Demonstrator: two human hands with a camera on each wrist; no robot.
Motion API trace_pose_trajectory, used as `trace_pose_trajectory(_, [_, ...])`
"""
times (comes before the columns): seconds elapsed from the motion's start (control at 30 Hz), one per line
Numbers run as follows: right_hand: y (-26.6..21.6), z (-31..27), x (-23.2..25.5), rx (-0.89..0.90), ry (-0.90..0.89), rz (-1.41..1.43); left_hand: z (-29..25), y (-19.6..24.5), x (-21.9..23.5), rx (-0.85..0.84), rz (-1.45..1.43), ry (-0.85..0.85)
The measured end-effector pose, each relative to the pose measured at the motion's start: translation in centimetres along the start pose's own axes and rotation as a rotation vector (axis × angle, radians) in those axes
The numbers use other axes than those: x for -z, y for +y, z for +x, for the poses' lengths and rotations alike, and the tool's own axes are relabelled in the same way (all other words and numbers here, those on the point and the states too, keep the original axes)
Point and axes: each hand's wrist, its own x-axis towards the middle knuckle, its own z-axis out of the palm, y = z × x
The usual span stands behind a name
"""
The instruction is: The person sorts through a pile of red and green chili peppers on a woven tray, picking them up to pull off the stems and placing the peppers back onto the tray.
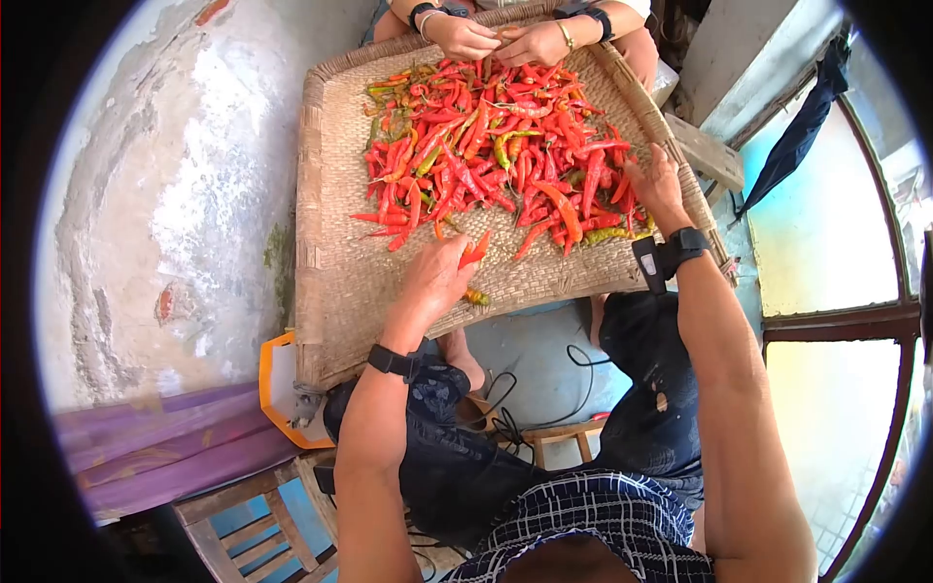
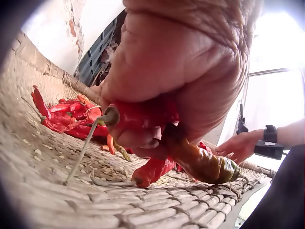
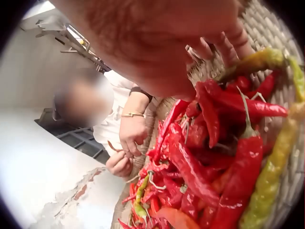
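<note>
Red chili peppers (image 1: pixel 505 146), with some green and yellow ones, lie heaped on a woven tray (image 1: pixel 335 253). At the tray's near left, my left hand (image 1: pixel 432 282) has its fingers curled round red peppers; the left wrist view shows a red pepper (image 2: pixel 138 114) with its stem in that hand (image 2: pixel 176 62). A brownish-green pepper (image 2: pixel 205 164) hangs or lies just under the palm. My right hand (image 1: pixel 661 189) rests at the heap's right edge, fingers loosely bent; in the right wrist view the hand (image 3: pixel 143 43) is beside red peppers (image 3: pixel 190 167), and its fingertips are partly hidden.
Across the tray, another person's hands (image 1: pixel 501 41) are close together over the far edge. A rough wall (image 1: pixel 194 194) stands on the left, a window (image 1: pixel 826 223) on the right. Below are an orange-rimmed container (image 1: pixel 277 389), a wooden chair (image 1: pixel 258 530) and black cables (image 1: pixel 505 418).
</note>
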Motion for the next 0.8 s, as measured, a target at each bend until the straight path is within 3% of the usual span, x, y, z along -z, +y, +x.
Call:
trace_pose_trajectory(0.07, [0.8, -0.1, -2.4, -0.056, -0.026, 0.225, 0.1, 0.2, -0.2, -0.004, -0.023, 0.021])
trace_pose_trajectory(0.13, [-2.2, -1.8, -1.4, -0.052, -0.126, 0.226, 0.2, 0.4, -0.5, -0.003, -0.049, 0.039])
trace_pose_trajectory(0.23, [-4.1, -3.0, -3.8, -0.068, -0.166, 0.426, 0.4, 0.8, -0.5, 0.062, -0.051, 0.013])
trace_pose_trajectory(0.27, [-4.1, -3.2, -6.7, -0.141, -0.197, 0.65, 0.5, 1.1, -0.5, 0.057, -0.09, 0.044])
trace_pose_trajectory(0.33, [-7.8, -5.6, -5.8, -0.04, -0.21, 0.708, 0.9, 1.4, -0.8, 0.046, -0.127, 0.07])
trace_pose_trajectory(0.4, [-10.0, -7.0, -8.1, 0.081, -0.155, 0.732, 1.2, 1.5, -1.2, -0.057, -0.183, 0.292])
trace_pose_trajectory(0.47, [-13.0, -8.6, -6.3, 0.186, -0.213, 0.702, 1.3, 1.5, -0.6, -0.008, -0.163, 0.264])
trace_pose_trajectory(0.53, [-15.2, -10.3, -5.9, 0.314, -0.116, 0.758, 1.1, 0.6, 0.0, 0.039, -0.097, 0.278])
trace_pose_trajectory(0.6, [-16.0, -11.6, -4.5, 0.317, -0.183, 0.672, 0.7, -0.4, 0.8, 0.105, -0.042, 0.233])
trace_pose_trajectory(0.67, [-16.4, -12.0, -3.5, 0.528, -0.297, 0.462, 0.5, -1.1, 1.2, 0.108, 0.009, 0.229])
trace_pose_trajectory(0.8, [-15.5, -11.1, -1.7, 0.701, -0.349, 0.188, 0.6, -0.4, 1.7, 0.093, 0.062, 0.233])
